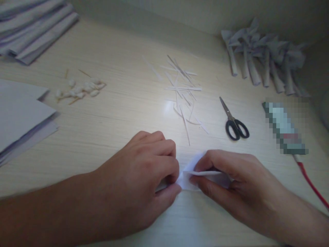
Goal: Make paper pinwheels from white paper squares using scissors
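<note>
A small folded piece of white paper (189, 180) lies low over the table between my two hands. My left hand (146, 178) pinches its left end, thumb against curled fingers. On the other side, my right hand (239, 185) grips the paper between thumb and fingers, with a fold standing up between them. Part of the paper is hidden behind the fingers of both hands. Just beyond the hands lie several thin white paper strips (183, 88) in a loose heap. Black-handled scissors (233, 125) rest closed above my right hand, their tips pointing away.
Cotton swab tips (82, 91) lie scattered at left. A stack of white paper sheets (23, 113) sits at the left edge, with rolled or folded papers (33, 31) behind. Several paper pinwheel-like pieces (264, 58) stand at the back right. A blurred phone (285, 128) with a red cable (312, 185) lies right.
</note>
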Demonstrator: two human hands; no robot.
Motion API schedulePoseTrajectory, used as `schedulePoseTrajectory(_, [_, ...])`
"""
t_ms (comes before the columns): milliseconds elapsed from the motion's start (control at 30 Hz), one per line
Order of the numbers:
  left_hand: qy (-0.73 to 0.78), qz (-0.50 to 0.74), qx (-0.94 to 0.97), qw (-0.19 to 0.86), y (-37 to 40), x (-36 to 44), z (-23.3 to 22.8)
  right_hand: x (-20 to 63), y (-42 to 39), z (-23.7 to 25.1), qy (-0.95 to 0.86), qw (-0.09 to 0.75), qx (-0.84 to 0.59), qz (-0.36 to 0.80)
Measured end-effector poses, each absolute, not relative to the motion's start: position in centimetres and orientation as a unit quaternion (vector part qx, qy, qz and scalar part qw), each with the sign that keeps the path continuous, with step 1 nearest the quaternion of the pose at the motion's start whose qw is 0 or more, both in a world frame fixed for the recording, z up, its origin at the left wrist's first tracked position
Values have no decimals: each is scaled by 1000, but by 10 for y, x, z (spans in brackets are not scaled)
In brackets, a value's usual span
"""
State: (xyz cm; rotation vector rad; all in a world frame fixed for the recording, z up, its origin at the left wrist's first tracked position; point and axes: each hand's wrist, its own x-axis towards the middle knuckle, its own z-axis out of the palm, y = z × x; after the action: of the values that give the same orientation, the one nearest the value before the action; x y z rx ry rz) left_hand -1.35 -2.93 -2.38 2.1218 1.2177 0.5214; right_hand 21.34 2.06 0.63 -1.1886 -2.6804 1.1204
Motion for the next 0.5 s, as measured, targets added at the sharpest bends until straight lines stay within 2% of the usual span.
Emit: schedulePoseTrajectory(500, [458, 189, 809, 316, -28, -16, -25, 212, 19, 4, -858, 12, -375, 350])
